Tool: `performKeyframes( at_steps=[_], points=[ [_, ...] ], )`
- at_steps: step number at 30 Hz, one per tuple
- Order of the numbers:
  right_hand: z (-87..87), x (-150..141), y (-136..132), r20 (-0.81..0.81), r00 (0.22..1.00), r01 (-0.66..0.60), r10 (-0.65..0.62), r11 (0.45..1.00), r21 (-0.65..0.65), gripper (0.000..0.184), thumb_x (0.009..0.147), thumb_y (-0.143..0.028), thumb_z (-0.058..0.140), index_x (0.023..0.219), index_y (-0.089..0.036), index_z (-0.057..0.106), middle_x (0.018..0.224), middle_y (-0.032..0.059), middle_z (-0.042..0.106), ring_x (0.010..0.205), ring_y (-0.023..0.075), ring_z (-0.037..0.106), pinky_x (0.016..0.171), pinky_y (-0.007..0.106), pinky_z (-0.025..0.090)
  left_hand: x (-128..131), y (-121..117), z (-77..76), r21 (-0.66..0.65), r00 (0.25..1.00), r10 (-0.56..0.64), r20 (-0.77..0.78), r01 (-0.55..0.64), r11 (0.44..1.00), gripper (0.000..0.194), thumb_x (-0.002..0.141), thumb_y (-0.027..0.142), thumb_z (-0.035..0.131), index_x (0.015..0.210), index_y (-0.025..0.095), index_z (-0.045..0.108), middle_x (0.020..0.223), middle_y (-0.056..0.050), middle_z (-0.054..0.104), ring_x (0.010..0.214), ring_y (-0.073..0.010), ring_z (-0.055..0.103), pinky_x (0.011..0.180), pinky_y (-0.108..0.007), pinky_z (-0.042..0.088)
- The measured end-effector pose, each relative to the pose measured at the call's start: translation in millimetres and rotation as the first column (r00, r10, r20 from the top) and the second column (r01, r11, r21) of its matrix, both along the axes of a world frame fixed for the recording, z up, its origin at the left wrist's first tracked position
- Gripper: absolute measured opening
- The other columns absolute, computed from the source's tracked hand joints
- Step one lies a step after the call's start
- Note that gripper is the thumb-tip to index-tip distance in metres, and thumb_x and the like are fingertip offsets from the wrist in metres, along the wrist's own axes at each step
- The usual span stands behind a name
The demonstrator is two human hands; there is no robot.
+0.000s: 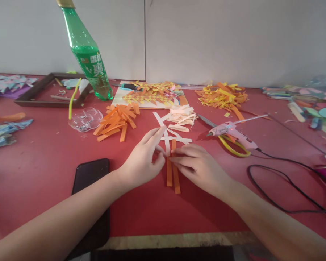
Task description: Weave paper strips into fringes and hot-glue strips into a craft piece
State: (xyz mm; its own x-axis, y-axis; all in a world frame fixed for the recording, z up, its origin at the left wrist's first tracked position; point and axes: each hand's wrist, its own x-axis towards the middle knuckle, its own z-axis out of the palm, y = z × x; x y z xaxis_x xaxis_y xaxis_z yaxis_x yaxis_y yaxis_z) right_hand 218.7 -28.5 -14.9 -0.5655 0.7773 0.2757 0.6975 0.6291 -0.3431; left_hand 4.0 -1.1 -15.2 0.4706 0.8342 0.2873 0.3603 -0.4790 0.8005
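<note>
Two orange paper strips (176, 181) lie side by side on the red table, pointing toward me. A white paper strip (167, 145) meets the left one at its far end. My left hand (143, 157) is closed, its fingertips at the side of the white strip where it meets the orange one. From the other side, my right hand (199, 165) pinches the right orange strip, its fingers covering part of it. Beyond my hands sit loose white strips (180, 136), a heap of pale folded strips (180, 116) and a pile of orange strips (119, 117).
A pink glue gun (233, 134) with a black cord (277, 165) rests over yellow-handled scissors (233, 148). A phone (91, 177) lies beneath my left forearm. Behind are a green bottle (89, 61), a dark frame (51, 103), woven paper (149, 96) and yellow-orange strips (222, 96).
</note>
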Motion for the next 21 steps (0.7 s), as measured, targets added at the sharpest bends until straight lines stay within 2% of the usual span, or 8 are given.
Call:
performKeyframes(
  at_steps=[3, 6, 9, 11, 13, 16, 18, 21],
  points=[
    [0.2, 1, 0, 0.013, 1.000, 0.005, -0.006, 1.000, 0.011, 0.028, 0.092, -0.012, 0.055, 0.107, -0.021, 0.077, 0.110, 0.0075, 0.074, 0.101, 0.0252, 0.065, 0.089, 0.044, 0.054, -1, 2, 0.3, -0.050, 0.999, 0.019, 0.035, -0.017, 0.999, 0.076, 0.076, -0.001, 0.045, 0.149, 0.019, 0.036, 0.144, -0.020, 0.047, 0.080, -0.0123, 0.074, 0.078, -0.028, 0.060],
    [0.3, 0, 0, 0.000, 1.000, -0.002, 0.002, 1.000, 0.001, 0.027, 0.092, -0.013, 0.055, 0.106, -0.020, 0.077, 0.110, 0.0079, 0.074, 0.101, 0.0247, 0.066, 0.090, 0.044, 0.054, 0, 2, 0.7, -0.053, 1.000, 0.021, 0.018, -0.020, 0.998, 0.073, 0.080, 0.004, 0.051, 0.150, 0.018, 0.034, 0.149, -0.022, 0.042, 0.080, -0.0129, 0.074, 0.085, -0.032, 0.059],
    [1.1, -2, -1, -0.041, 0.999, 0.008, -0.008, 1.000, -0.001, 0.026, 0.092, -0.013, 0.055, 0.105, -0.020, 0.076, 0.110, 0.0080, 0.074, 0.102, 0.0229, 0.067, 0.092, 0.041, 0.054, 0, -1, -0.3, -0.047, 0.998, -0.043, -0.048, 0.041, 0.998, 0.080, 0.080, 0.010, 0.059, 0.153, 0.018, 0.028, 0.154, -0.024, 0.035, 0.084, -0.0152, 0.074, 0.093, -0.036, 0.058],
    [3.2, 0, -1, -0.082, 0.996, 0.038, -0.037, 0.999, 0.013, 0.024, 0.091, -0.012, 0.055, 0.104, -0.019, 0.075, 0.110, 0.0084, 0.074, 0.104, 0.0220, 0.068, 0.093, 0.039, 0.054, 0, -3, -1.4, -0.016, 0.990, -0.077, -0.116, 0.075, 0.997, 0.085, 0.079, 0.010, 0.062, 0.154, 0.019, 0.024, 0.154, -0.023, 0.035, 0.103, -0.0222, 0.072, 0.100, -0.040, 0.054],
    [6.8, 6, 0, -0.102, 0.992, 0.078, -0.075, 0.997, 0.026, 0.022, 0.091, -0.013, 0.055, 0.102, -0.018, 0.073, 0.110, 0.0088, 0.074, 0.105, 0.0216, 0.068, 0.094, 0.037, 0.054, 0, -4, -2.3, 0.038, 0.980, -0.090, -0.177, 0.098, 0.994, 0.087, 0.079, 0.009, 0.063, 0.155, 0.017, 0.021, 0.155, -0.022, 0.035, 0.128, -0.0297, 0.058, 0.107, -0.043, 0.048],
    [14.2, 25, 9, -0.032, 0.995, 0.094, -0.094, 0.996, -0.006, 0.019, 0.093, -0.016, 0.054, 0.096, -0.019, 0.073, 0.100, 0.0068, 0.075, 0.096, 0.0199, 0.070, 0.089, 0.035, 0.055, -1, -4, -2.8, 0.104, 0.976, -0.086, -0.200, 0.109, 0.989, 0.085, 0.082, 0.013, 0.063, 0.156, 0.014, 0.020, 0.155, -0.023, 0.035, 0.144, -0.0320, 0.039, 0.111, -0.044, 0.045],
    [19.6, 43, 16, 0.058, 0.997, 0.063, -0.059, 0.994, -0.088, 0.021, 0.094, -0.019, 0.052, 0.099, -0.022, 0.073, 0.099, 0.0048, 0.076, 0.094, 0.0191, 0.070, 0.086, 0.033, 0.055, -2, -3, -1.9, 0.139, 0.983, -0.063, -0.175, 0.088, 0.986, 0.079, 0.086, 0.014, 0.060, 0.155, 0.014, 0.023, 0.153, -0.023, 0.039, 0.137, -0.0296, 0.048, 0.109, -0.042, 0.047],
    [27.5, 64, 24, 0.172, 0.983, 0.096, -0.057, 0.970, -0.224, 0.022, 0.095, -0.025, 0.051, 0.101, -0.026, 0.073, 0.101, 0.0026, 0.076, 0.093, 0.0197, 0.070, 0.082, 0.033, 0.053, -2, -4, 2.1, 0.186, 0.997, -0.019, -0.081, 0.034, 0.982, 0.063, 0.091, 0.012, 0.052, 0.151, 0.015, 0.034, 0.144, -0.021, 0.051, 0.101, -0.0182, 0.071, 0.097, -0.035, 0.055]
  ],
)
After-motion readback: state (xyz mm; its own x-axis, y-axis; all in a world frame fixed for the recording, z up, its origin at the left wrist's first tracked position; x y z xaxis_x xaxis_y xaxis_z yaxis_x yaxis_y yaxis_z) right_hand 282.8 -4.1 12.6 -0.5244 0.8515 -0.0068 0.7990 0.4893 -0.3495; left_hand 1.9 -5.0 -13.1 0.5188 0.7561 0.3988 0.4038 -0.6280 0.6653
